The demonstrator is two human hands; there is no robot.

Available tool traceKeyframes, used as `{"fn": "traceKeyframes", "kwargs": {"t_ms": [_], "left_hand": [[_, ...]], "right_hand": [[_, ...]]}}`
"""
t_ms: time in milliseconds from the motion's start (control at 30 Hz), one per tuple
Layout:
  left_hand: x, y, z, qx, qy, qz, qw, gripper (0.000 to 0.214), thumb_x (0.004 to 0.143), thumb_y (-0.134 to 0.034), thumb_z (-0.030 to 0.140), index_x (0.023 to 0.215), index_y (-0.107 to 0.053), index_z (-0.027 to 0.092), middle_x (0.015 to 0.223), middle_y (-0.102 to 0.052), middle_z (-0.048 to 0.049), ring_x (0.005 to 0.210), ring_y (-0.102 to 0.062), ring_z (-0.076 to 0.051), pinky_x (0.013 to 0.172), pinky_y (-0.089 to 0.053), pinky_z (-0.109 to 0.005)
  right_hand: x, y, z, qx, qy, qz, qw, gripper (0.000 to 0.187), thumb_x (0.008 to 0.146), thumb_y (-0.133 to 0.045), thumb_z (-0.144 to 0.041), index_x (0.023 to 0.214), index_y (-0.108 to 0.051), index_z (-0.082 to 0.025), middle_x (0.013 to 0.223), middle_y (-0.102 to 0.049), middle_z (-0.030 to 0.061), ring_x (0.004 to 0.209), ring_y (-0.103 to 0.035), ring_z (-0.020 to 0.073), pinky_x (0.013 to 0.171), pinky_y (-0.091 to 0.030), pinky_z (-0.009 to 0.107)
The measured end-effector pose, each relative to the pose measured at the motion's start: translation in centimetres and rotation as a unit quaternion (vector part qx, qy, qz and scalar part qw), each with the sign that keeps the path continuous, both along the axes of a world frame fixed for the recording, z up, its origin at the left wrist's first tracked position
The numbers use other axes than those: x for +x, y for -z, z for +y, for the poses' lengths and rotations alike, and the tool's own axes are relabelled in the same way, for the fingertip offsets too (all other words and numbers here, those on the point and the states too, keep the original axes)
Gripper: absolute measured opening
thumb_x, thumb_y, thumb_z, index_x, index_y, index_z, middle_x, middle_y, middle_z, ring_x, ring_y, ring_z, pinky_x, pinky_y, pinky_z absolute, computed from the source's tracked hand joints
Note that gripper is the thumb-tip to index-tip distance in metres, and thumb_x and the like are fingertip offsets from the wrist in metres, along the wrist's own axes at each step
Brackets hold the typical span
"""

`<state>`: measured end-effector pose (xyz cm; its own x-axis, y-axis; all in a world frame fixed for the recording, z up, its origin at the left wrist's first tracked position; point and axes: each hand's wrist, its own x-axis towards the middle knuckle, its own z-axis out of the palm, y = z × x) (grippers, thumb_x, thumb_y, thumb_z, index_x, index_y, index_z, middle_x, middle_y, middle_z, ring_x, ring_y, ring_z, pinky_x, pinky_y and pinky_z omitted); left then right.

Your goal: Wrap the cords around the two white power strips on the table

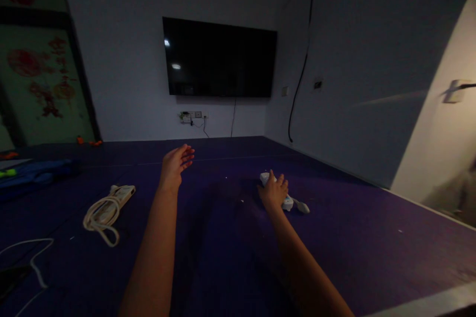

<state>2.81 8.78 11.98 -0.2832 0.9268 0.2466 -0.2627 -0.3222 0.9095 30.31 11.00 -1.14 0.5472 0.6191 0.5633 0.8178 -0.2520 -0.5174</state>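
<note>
My right hand (274, 190) reaches down to a small white device (288, 203) lying on the dark purple floor mat (230, 237), fingers laid over its top. Part of the device pokes out to the right of the hand. My left hand (176, 163) hovers in the air above the mat with fingers loosely spread, holding nothing. A white power strip with its coiled cord (107, 210) lies on the mat to the left of my left arm.
A dark wall-mounted television (220, 57) hangs ahead, with wall sockets (193, 116) and cables below it. A black cable (303, 64) runs down the right wall. A blue object (35, 173) lies far left, and loose white cord (31, 257) near the left edge.
</note>
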Motion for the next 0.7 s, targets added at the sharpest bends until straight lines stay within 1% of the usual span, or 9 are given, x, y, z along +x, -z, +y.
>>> {"fn": "traceKeyframes", "kwargs": {"t_ms": [67,133,200,233,367,500,567,633,700], "left_hand": [[-1.6,-0.3,0.0,0.001,-0.027,-0.022,0.999,0.023,0.068,-0.061,0.035,0.077,-0.062,0.014,0.088,-0.069,-0.0085,0.066,-0.062,-0.012,0.056,-0.045,-0.021],[-2.7,-0.5,-0.2,-0.001,-0.055,-0.047,0.997,0.021,0.069,-0.06,0.034,0.077,-0.062,0.014,0.085,-0.068,-0.0076,0.064,-0.062,-0.012,0.055,-0.045,-0.021],[-3.4,-0.8,-0.3,0.003,-0.07,-0.06,0.996,0.021,0.069,-0.058,0.034,0.077,-0.061,0.015,0.083,-0.068,-0.007,0.064,-0.061,-0.012,0.055,-0.044,-0.021],[-3.6,-1.0,-0.4,0.009,-0.073,-0.062,0.995,0.021,0.07,-0.058,0.034,0.078,-0.061,0.015,0.083,-0.068,-0.0068,0.064,-0.061,-0.012,0.055,-0.045,-0.021],[-3.5,-1.5,-1.0,0.034,-0.073,-0.054,0.995,0.026,0.07,-0.057,0.038,0.081,-0.062,0.015,0.083,-0.068,-0.0061,0.066,-0.062,-0.012,0.058,-0.045,-0.023],[-2.7,-1.9,-1.5,0.053,-0.055,-0.041,0.996,0.029,0.069,-0.057,0.041,0.083,-0.062,0.015,0.082,-0.068,-0.0059,0.066,-0.062,-0.013,0.06,-0.046,-0.024],[-2.5,-2.1,-1.8,0.056,-0.05,-0.04,0.996,0.029,0.069,-0.057,0.04,0.083,-0.062,0.015,0.081,-0.067,-0.006,0.066,-0.062,-0.014,0.059,-0.046,-0.024],[-2.3,-2.2,-2.0,0.055,-0.053,-0.044,0.996,0.028,0.07,-0.056,0.039,0.083,-0.062,0.015,0.08,-0.067,-0.0059,0.066,-0.062,-0.013,0.059,-0.046,-0.024],[-2.4,-2.3,-2.1,0.056,-0.06,-0.046,0.996,0.028,0.071,-0.056,0.039,0.082,-0.062,0.015,0.08,-0.067,-0.0055,0.066,-0.062,-0.013,0.059,-0.045,-0.023]], "right_hand": [[1.9,-1.5,1.0,-0.081,-0.009,0.026,0.996,0.066,0.067,-0.071,-0.029,0.127,-0.048,-0.017,0.124,-0.05,0.0236,0.115,-0.046,0.0408,0.088,-0.037,0.052],[3.1,-2.8,2.2,-0.183,-0.025,0.071,0.98,0.063,0.063,-0.074,-0.033,0.12,-0.054,-0.016,0.116,-0.056,0.0225,0.111,-0.049,0.0413,0.085,-0.039,0.053],[3.8,-3.5,3.3,-0.236,-0.027,0.098,0.966,0.065,0.061,-0.075,-0.035,0.12,-0.054,-0.019,0.116,-0.057,0.02,0.112,-0.049,0.0407,0.085,-0.038,0.055],[3.9,-3.6,3.8,-0.248,-0.023,0.102,0.963,0.068,0.061,-0.076,-0.036,0.122,-0.052,-0.019,0.117,-0.056,0.0201,0.113,-0.049,0.0408,0.085,-0.038,0.057],[4.1,-3.0,5.0,-0.279,0.006,0.12,0.953,0.077,0.056,-0.08,-0.036,0.125,-0.049,-0.023,0.119,-0.055,0.0213,0.114,-0.049,0.0409,0.082,-0.039,0.058],[4.7,-2.2,5.1,-0.287,0.024,0.141,0.947,0.086,0.054,-0.081,-0.031,0.13,-0.044,-0.023,0.122,-0.053,0.0217,0.116,-0.047,0.0409,0.083,-0.039,0.055],[5.3,-1.8,5.0,-0.287,0.023,0.145,0.947,0.085,0.053,-0.081,-0.028,0.129,-0.045,-0.021,0.12,-0.054,0.0227,0.114,-0.049,0.0404,0.082,-0.04,0.054],[5.9,-1.4,4.9,-0.285,0.013,0.147,0.947,0.079,0.052,-0.081,-0.026,0.125,-0.051,-0.018,0.113,-0.058,0.024,0.109,-0.053,0.0396,0.078,-0.043,0.05],[6.4,-1.0,4.7,-0.239,-0.006,0.127,0.963,0.071,0.049,-0.082,-0.024,0.115,-0.059,-0.012,0.101,-0.062,0.0258,0.098,-0.059,0.0389,0.071,-0.045,0.046]]}}
